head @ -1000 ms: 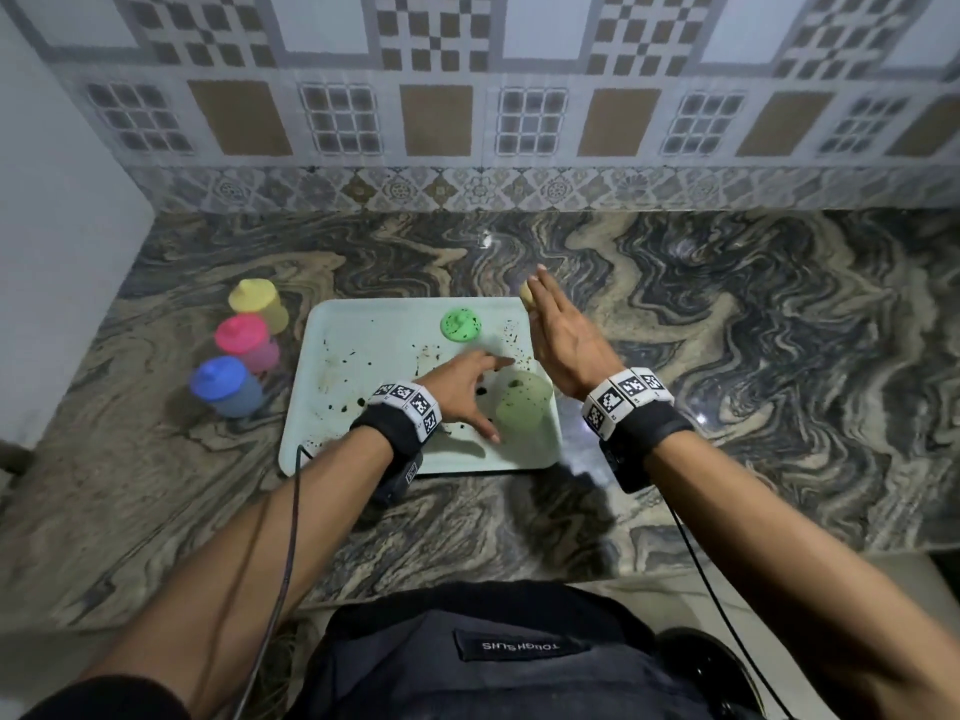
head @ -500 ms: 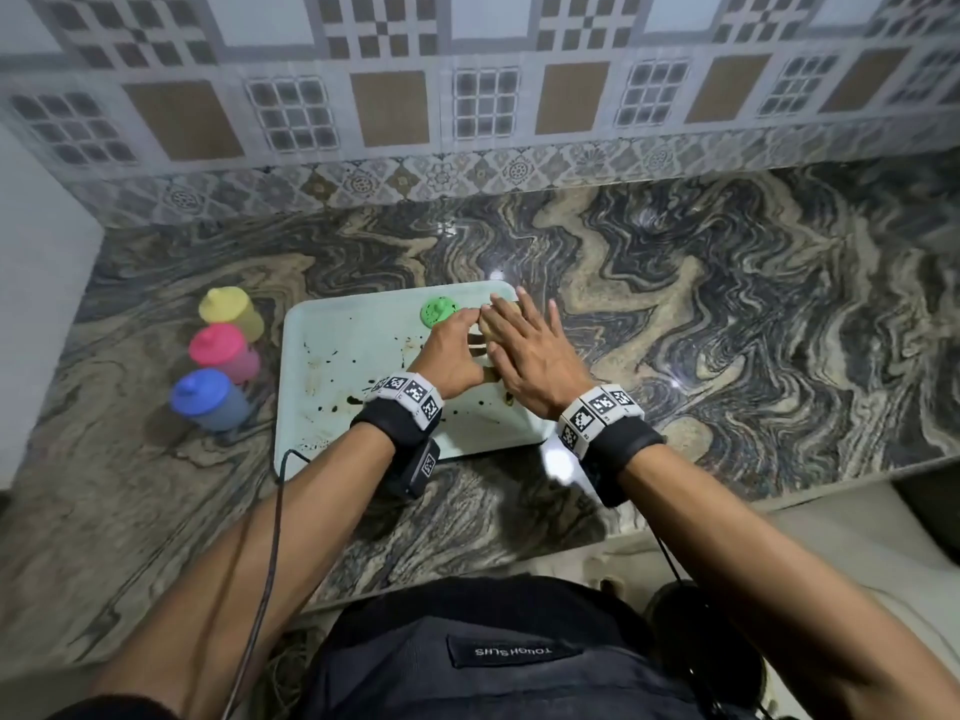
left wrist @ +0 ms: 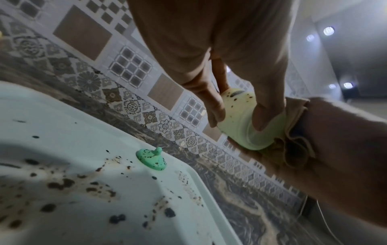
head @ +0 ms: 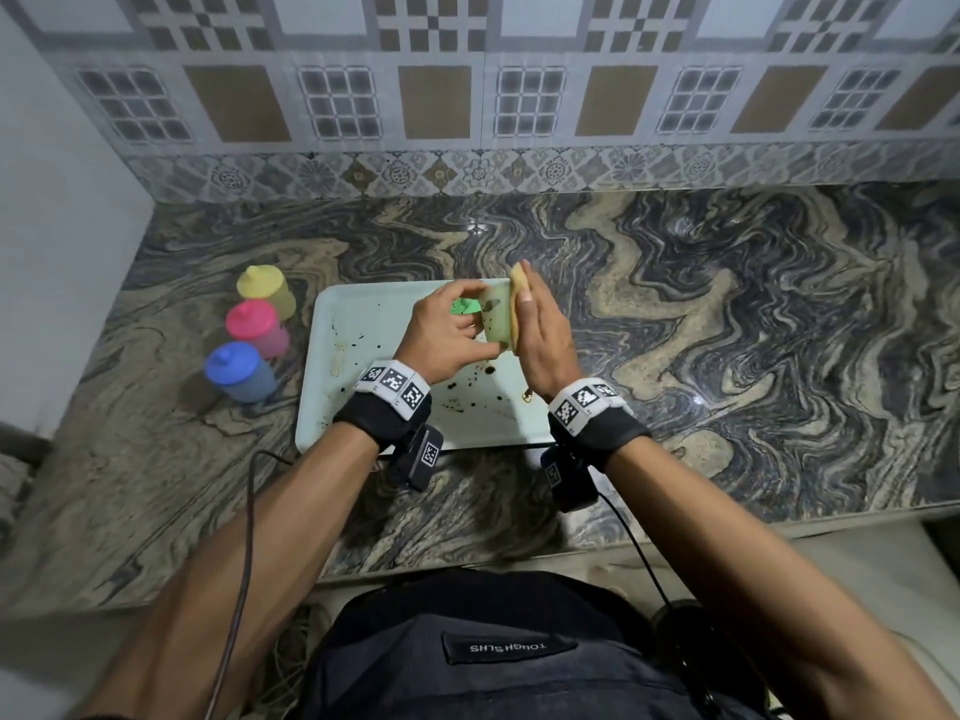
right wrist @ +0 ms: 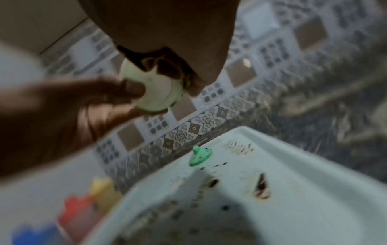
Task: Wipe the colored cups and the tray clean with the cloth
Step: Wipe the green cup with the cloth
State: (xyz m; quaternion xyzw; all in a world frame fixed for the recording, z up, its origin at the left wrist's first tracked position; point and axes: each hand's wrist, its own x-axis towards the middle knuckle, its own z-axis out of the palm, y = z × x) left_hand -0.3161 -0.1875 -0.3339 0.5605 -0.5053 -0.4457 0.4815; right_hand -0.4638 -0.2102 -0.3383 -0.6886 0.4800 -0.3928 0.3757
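Note:
My left hand (head: 452, 335) grips a pale green cup (head: 496, 317) on its side, lifted above the white tray (head: 363, 356). The cup (left wrist: 240, 119) is speckled with dark spots. My right hand (head: 535, 314) presses a tan cloth (head: 517, 293) flat against one end of the cup, fingers straight. The cloth (left wrist: 293, 132) is bunched between that palm and the cup (right wrist: 155, 92). A green lid (head: 464, 306) lies on the tray's far part, spotted too (left wrist: 150, 159). Dark and brown stains cover the tray (left wrist: 62, 116).
Three lidded cups stand on the marble counter left of the tray: yellow (head: 265, 293), pink (head: 257, 327), blue (head: 241, 371). A tiled wall runs along the back and a plain wall on the left. The counter's front edge is near my body.
My left hand has picked the pale green cup up off the tray. My right hand has brought the cloth against it, and both hands now meet above the tray's far right part.

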